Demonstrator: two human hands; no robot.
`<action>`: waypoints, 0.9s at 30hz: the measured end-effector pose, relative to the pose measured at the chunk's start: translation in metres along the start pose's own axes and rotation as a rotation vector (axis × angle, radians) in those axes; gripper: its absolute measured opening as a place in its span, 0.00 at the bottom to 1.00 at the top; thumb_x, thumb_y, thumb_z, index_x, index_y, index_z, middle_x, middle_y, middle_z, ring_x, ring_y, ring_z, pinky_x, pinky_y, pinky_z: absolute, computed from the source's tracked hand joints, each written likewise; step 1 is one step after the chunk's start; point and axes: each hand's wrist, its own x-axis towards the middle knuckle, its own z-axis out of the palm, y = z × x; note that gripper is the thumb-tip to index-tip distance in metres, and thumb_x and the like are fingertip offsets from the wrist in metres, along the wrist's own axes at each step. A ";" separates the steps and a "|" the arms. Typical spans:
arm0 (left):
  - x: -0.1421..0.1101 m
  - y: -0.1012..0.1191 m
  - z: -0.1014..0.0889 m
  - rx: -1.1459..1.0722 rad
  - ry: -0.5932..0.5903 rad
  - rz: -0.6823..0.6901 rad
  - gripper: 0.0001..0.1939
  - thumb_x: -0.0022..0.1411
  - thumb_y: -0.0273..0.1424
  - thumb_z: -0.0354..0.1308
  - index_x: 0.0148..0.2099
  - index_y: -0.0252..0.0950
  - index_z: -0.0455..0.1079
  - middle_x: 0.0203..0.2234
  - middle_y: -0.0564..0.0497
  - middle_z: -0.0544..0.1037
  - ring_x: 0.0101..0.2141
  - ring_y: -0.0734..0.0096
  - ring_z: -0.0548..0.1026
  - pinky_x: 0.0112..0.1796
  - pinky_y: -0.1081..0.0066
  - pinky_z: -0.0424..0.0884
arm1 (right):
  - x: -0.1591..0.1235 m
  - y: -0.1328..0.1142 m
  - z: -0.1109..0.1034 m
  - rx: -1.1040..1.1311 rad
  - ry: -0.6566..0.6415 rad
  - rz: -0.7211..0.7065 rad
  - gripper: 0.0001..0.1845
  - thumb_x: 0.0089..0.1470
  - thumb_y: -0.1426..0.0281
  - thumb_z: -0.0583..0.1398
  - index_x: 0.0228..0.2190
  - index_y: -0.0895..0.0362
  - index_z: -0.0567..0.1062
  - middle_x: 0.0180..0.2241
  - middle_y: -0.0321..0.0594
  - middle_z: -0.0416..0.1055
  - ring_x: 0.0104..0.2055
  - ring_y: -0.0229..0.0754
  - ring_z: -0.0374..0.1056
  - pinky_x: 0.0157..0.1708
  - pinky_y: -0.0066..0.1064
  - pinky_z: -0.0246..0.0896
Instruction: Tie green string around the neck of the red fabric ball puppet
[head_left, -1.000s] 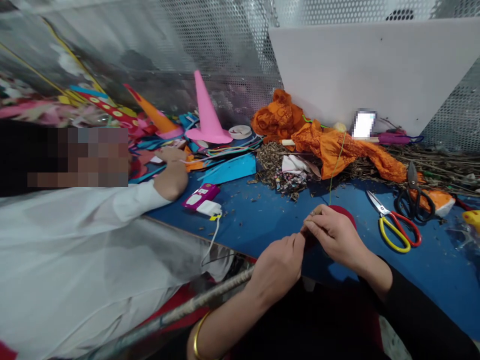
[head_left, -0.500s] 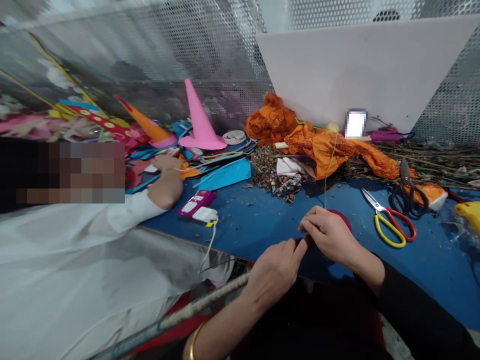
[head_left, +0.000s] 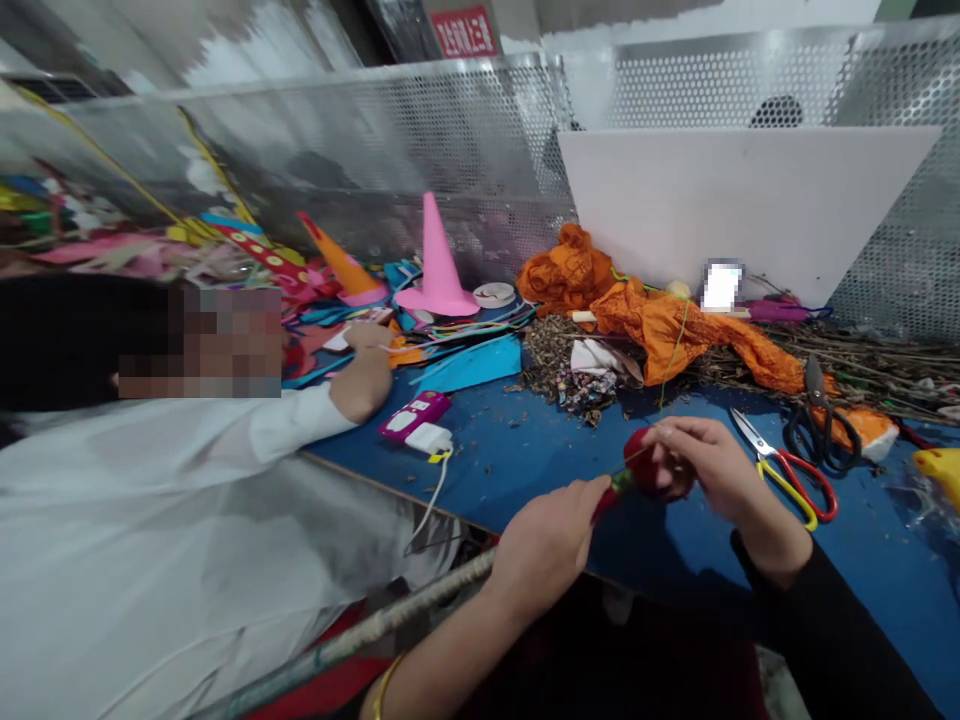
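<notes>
My left hand (head_left: 551, 535) is closed around the narrow end of a dark red piece (head_left: 639, 458) with a rounded head and a green band. I cannot tell what kind of object it is. Beside the rounded head, my right hand (head_left: 701, 465) has its thumb and forefinger pinched on a thin green thread (head_left: 675, 362). This thread runs up to the orange cloth (head_left: 660, 325), and a taut stretch crosses the red piece toward my left hand. Scissors with red and yellow handles (head_left: 787, 475) lie right of my right hand.
Black scissors (head_left: 825, 425) lie at the right. A purple device (head_left: 416, 418) with a white cable, blue sheets (head_left: 480, 365) and a pink cone hat (head_left: 439, 270) are on the blue table (head_left: 517, 470). At left, a person in white sleeves (head_left: 300, 425) reaches over the table.
My right hand has moved right, away from my left fingers, and the red piece with its green band now shows between them. The view has tilted upward.
</notes>
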 end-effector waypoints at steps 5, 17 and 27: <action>0.001 -0.016 -0.024 -0.591 -0.115 -0.267 0.15 0.60 0.30 0.55 0.51 0.40 0.66 0.39 0.50 0.78 0.38 0.62 0.75 0.40 0.66 0.67 | 0.017 -0.001 -0.041 -0.001 0.324 -0.038 0.22 0.41 0.52 0.67 0.22 0.59 0.73 0.13 0.30 0.61 0.13 0.29 0.54 0.11 0.22 0.35; 0.006 -0.016 -0.039 -1.838 -0.130 -0.371 0.19 0.47 0.32 0.66 0.40 0.34 0.63 0.21 0.55 0.73 0.17 0.82 0.62 0.18 0.81 0.54 | 0.023 0.045 -0.001 -0.568 0.086 -0.355 0.14 0.51 0.61 0.61 0.36 0.56 0.78 0.34 0.45 0.76 0.39 0.49 0.71 0.40 0.37 0.66; 0.005 -0.026 -0.029 -2.005 -0.042 -0.471 0.24 0.43 0.30 0.70 0.41 0.35 0.63 0.24 0.54 0.73 0.22 0.78 0.69 0.18 0.82 0.57 | -0.010 0.044 0.041 -0.678 -0.022 -0.680 0.11 0.61 0.71 0.55 0.31 0.55 0.76 0.29 0.41 0.71 0.33 0.41 0.68 0.34 0.31 0.64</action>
